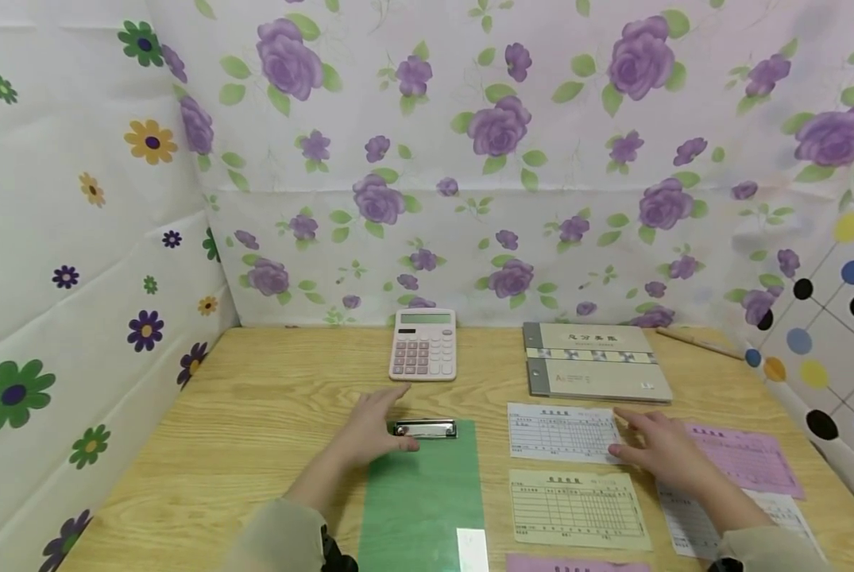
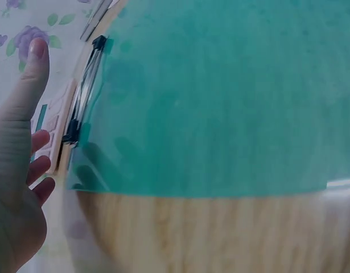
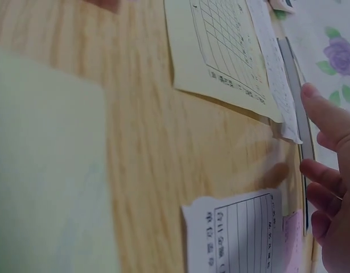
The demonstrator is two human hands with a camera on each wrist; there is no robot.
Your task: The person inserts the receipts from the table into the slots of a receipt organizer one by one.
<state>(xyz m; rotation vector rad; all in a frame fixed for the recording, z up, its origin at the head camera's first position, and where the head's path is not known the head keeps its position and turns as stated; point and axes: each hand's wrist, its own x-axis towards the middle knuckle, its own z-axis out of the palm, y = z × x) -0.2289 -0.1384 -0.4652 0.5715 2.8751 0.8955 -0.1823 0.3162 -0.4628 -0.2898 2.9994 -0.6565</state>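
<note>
A green clipboard (image 1: 427, 492) lies flat with its metal clip (image 1: 427, 430) at the far end. My left hand (image 1: 371, 429) is over the clip's left side, thumb and fingers spread, holding nothing. In the left wrist view the clipboard (image 2: 209, 102) appears beside that hand (image 2: 15, 153). My right hand (image 1: 661, 451) is at the right edge of a white printed slip (image 1: 558, 433), fingers apart; whether it touches the paper I cannot tell. The right wrist view shows this hand (image 3: 341, 165) with nothing in it. Nearer me lies a yellow slip (image 1: 577, 508).
Beyond the clipboard stands a pink-and-white calculator (image 1: 423, 345). A grey-and-beige ledger (image 1: 594, 361) and a thin pen-like stick (image 1: 700, 344) lie at the back right. A pink slip (image 1: 748, 461) and another white slip (image 1: 787, 516) are partly under the right forearm. Another pink slip (image 1: 577, 566) shows at the bottom.
</note>
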